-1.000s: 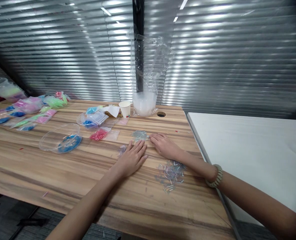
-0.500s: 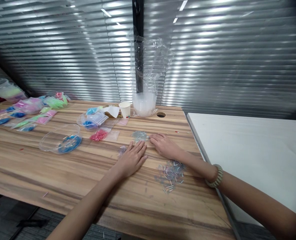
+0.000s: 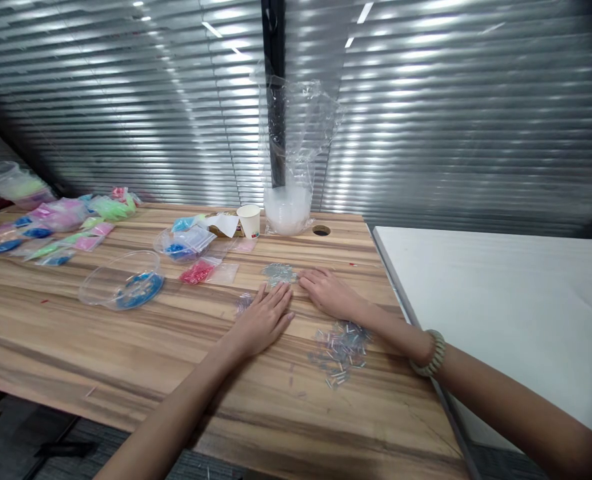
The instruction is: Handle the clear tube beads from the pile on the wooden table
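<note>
My left hand (image 3: pixel 262 321) lies flat on the wooden table, fingers stretched out, fingertips at the near edge of a pile of clear greenish beads (image 3: pixel 279 274). Beside its knuckles is a small pale purple bead pile (image 3: pixel 244 303). My right hand (image 3: pixel 330 292) rests on the table with its fingertips at the right side of the greenish pile; its fingers point left and lie close together, and nothing shows in them. A larger spread of clear tube beads (image 3: pixel 341 350) lies just below my right wrist.
A lidded clear container with blue beads (image 3: pixel 140 290) stands left, near a red bead bag (image 3: pixel 197 271). A paper cup (image 3: pixel 249 221) and stacked plastic bowls (image 3: pixel 289 209) stand at the back. Colourful bags (image 3: pixel 61 213) lie far left; a white table (image 3: pixel 506 300) adjoins right.
</note>
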The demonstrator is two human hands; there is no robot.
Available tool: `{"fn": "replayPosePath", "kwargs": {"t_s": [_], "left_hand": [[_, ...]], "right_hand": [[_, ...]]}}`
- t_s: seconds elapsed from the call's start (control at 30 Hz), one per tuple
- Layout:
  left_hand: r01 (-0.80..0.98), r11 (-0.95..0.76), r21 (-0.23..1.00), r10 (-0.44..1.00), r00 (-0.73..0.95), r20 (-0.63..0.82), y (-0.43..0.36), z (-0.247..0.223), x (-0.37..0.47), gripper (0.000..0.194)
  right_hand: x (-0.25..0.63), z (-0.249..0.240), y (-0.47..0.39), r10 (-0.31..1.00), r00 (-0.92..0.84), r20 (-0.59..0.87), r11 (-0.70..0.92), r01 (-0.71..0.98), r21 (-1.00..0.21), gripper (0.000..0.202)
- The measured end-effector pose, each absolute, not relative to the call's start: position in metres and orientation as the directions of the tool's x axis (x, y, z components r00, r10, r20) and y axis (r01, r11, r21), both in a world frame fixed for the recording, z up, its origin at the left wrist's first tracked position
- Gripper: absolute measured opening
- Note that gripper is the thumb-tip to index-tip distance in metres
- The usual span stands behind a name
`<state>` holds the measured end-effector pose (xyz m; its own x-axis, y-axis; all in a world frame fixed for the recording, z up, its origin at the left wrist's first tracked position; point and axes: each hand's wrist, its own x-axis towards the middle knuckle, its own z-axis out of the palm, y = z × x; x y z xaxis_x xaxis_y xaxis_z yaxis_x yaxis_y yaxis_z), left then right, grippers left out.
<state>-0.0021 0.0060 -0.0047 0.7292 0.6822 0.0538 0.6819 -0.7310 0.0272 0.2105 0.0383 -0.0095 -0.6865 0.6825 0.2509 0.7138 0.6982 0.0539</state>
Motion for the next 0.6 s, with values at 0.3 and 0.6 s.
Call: {"fn": "replayPosePath", "kwargs": {"t_s": [0.3,0.6], "left_hand": [[0.667,-0.743,0.058,0.669,0.736,0.101,0.0073,-0.0071,-0.0031,0.049],[0.664,-0.745,0.063,0.666,0.738,0.11,0.0073,-0.0073,-0.0032,0.047]], "right_hand": [[0.211,-0.0104,0.0386,0.668,-0.699,0.256,0.705,0.704,0.082,0.023],[0.2108,-0.0106,0.0382,0.672,-0.693,0.261,0.702,0.708,0.07,0.024]]}}
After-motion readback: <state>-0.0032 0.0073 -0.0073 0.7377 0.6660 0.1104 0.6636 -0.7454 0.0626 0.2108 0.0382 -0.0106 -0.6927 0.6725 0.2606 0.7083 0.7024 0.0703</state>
